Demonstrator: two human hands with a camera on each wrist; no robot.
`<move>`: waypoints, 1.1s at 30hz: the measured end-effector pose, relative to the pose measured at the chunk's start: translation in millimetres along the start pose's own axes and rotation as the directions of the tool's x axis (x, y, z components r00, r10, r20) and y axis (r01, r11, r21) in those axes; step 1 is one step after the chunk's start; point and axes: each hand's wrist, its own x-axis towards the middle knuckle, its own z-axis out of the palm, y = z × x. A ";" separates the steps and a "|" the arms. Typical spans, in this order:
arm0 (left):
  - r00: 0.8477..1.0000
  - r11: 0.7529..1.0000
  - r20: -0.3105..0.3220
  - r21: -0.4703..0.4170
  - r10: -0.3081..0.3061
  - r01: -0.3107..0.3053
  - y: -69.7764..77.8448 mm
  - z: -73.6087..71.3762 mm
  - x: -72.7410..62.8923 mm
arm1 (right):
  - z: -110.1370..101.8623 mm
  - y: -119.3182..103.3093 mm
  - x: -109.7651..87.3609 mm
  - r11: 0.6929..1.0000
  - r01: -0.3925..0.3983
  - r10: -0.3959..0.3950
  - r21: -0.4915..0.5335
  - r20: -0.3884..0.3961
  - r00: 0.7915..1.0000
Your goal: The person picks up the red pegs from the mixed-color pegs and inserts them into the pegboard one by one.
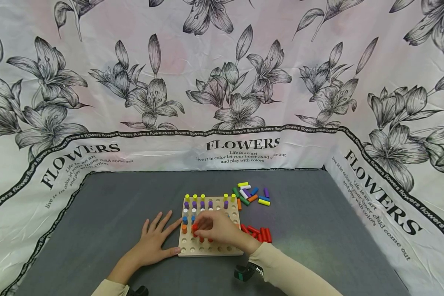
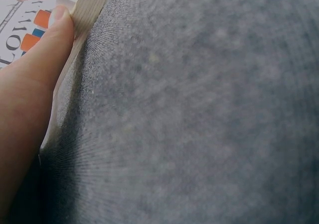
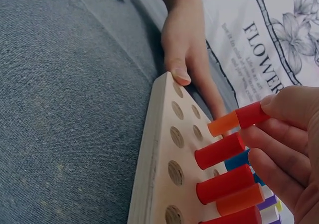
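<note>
A wooden peg board [image 1: 211, 254] stands on the grey table with rows of yellow, purple, white, blue, orange and red pegs. My right hand [image 1: 222, 228] is over the board and pinches a red peg [image 3: 251, 114] between thumb and fingers. That peg lines up with an orange peg [image 3: 223, 123] behind it; whether they touch I cannot tell. Red pegs [image 3: 227, 184] stand in the board below this hand, which hides part of the middle rows in the head view. My left hand [image 1: 151, 242] lies with spread fingers, its thumb [image 2: 60, 32] on the board's near left corner.
Loose red pegs [image 1: 265, 234] lie right of the board. Beyond its far right corner is a pile of mixed pegs, among them a green peg [image 1: 244, 201] and a yellow peg [image 1: 264, 202]. Flower-printed cloth [image 1: 163, 152] surrounds the table [image 1: 311, 230] at the back and sides.
</note>
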 end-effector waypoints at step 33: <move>0.996 0.999 -0.072 -0.018 0.045 -0.047 -1.5 1.7 -1.1 | 19.9 -9.1 -3.6 0.931 0.012 -0.038 -0.365 -0.065 0.997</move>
